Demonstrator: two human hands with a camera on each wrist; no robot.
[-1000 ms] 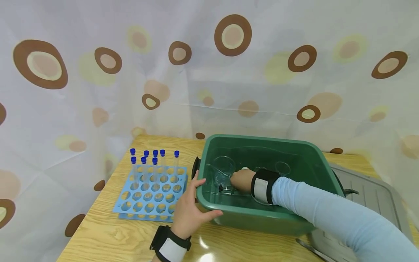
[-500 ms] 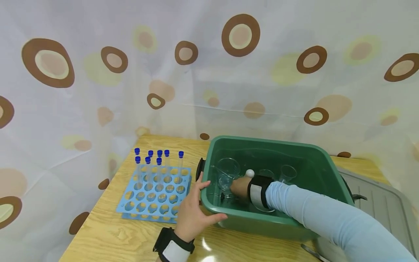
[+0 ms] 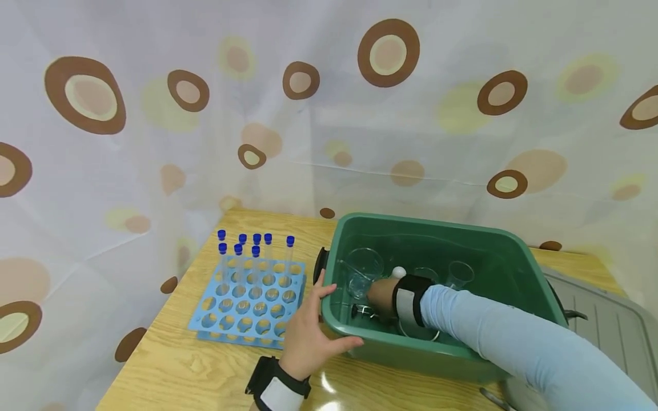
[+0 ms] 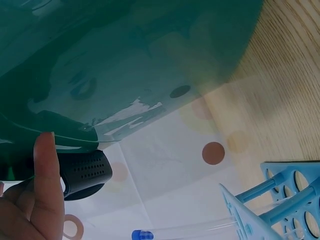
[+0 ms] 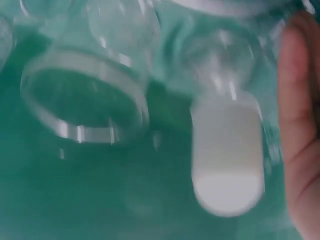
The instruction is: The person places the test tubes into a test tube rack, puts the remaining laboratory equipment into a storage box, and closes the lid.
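Note:
A green plastic tub (image 3: 432,342) stands on the wooden table, with clear glassware inside. My left hand (image 3: 308,339) lies against its near left corner, thumb along the front wall and fingertips at the rim. Its index finger looks straight in the left wrist view. My right hand (image 3: 381,294) reaches down into the tub, its fingers mostly hidden; I cannot tell what they hold. Beside it are a clear beaker (image 3: 365,262), a small black-ended piece (image 3: 354,310) and a white round-ended item (image 5: 227,155) with a clear glass part behind. A clear ring-rimmed vessel (image 5: 90,135) is nearby.
Left of the tub, a light blue test tube rack (image 3: 247,325) holds several blue-capped tubes (image 3: 290,260). A grey ridged lid (image 3: 612,319) lies at the right. A metal utensil (image 3: 493,398) is near the front. A patterned curtain (image 3: 360,142) hangs behind the table.
The head view has shifted, so everything sits further right. The right hand stays low in the tub with a slight wrist shift, and the white round end shows more plainly. The left hand keeps its place.

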